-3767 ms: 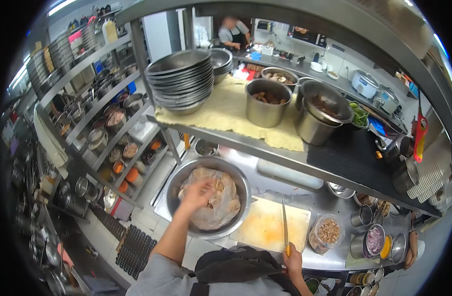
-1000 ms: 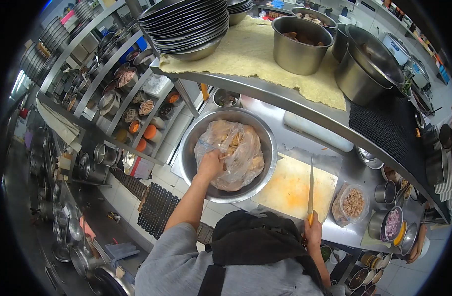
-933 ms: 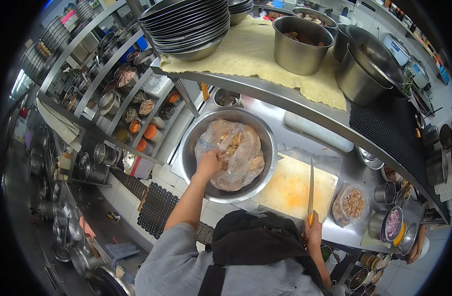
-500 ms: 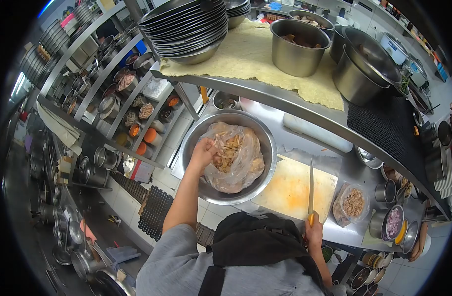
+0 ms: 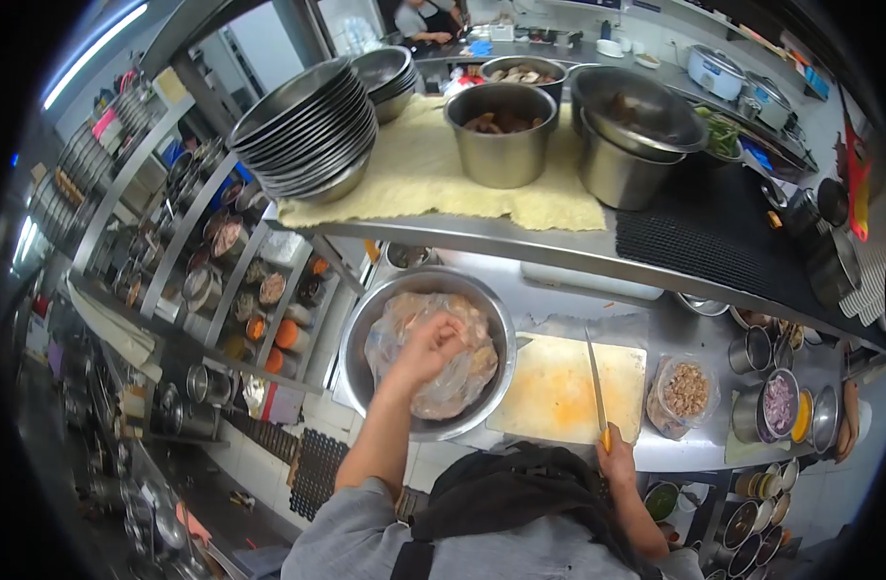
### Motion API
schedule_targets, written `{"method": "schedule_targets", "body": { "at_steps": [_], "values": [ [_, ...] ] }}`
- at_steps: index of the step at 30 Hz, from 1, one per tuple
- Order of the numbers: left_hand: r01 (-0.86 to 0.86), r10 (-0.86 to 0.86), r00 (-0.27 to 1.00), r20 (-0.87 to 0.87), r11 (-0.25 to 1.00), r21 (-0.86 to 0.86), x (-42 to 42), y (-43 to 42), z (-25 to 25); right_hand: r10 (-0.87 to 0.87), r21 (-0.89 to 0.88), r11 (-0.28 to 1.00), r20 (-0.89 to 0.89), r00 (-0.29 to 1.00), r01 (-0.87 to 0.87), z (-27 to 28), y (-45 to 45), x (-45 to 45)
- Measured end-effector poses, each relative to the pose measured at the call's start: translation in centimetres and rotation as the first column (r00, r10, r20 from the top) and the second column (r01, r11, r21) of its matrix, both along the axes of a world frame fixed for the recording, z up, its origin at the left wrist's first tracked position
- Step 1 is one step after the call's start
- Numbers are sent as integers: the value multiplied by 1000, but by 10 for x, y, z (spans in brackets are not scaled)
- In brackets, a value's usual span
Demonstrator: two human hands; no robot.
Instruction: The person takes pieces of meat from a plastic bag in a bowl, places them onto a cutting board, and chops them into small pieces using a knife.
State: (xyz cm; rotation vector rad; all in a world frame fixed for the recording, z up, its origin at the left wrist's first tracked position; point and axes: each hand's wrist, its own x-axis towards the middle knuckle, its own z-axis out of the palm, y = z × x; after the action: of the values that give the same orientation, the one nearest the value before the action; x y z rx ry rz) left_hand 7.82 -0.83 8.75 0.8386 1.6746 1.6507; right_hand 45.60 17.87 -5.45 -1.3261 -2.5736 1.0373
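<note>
My left hand [image 5: 429,353] is over a clear plastic bag [image 5: 404,319] of pale meat pieces. Its fingers are pinched on the plastic, though the exact contact is partly hidden. The bag sits inside a large steel bowl [image 5: 508,377] at the left of the counter. In my right hand [image 5: 617,456] is a long knife [image 5: 597,382], gripped by its yellow handle with the blade pointing away from me. Below the blade lies a white cutting board [image 5: 540,387] with orange stains. Right of the board stands an opened bag of chopped meat [image 5: 685,394].
An overhead shelf [image 5: 443,232] crosses in front, carrying stacked steel bowls [image 5: 308,130] and steel pots [image 5: 504,155]. Chopped purple onion [image 5: 779,404] fills a container at right. Another person's arm [image 5: 849,416] shows at the right edge; a person [image 5: 428,19] stands far back.
My left hand has moved from the bag's left side to over its middle, and the brownish pieces in its opening no longer show. The knife stays in my right hand. The view has tilted up.
</note>
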Motion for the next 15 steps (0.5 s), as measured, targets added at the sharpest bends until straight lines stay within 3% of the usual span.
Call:
{"method": "schedule_targets", "body": {
  "at_steps": [4,7,9,13,15],
  "values": [
    [159,-161,980,-114,987,-21,38,54,-2,-42,-40,998,-32,999,41,-6,-1,4],
    [220,-221,972,-76,975,-27,74,96,-8,5,98,995,-124,992,7,-13,-2,5],
    [317,-315,948,52,948,-37,96,122,-23,-218,-343,923,-86,972,177,13,-5,-2],
    [438,-431,898,87,895,-90,131,156,-75,-295,-391,894,-153,943,217,-7,4,12],
    [444,-400,891,214,865,-235,145,165,-93,-351,-374,883,-126,928,283,-5,6,19]
  ]
}}
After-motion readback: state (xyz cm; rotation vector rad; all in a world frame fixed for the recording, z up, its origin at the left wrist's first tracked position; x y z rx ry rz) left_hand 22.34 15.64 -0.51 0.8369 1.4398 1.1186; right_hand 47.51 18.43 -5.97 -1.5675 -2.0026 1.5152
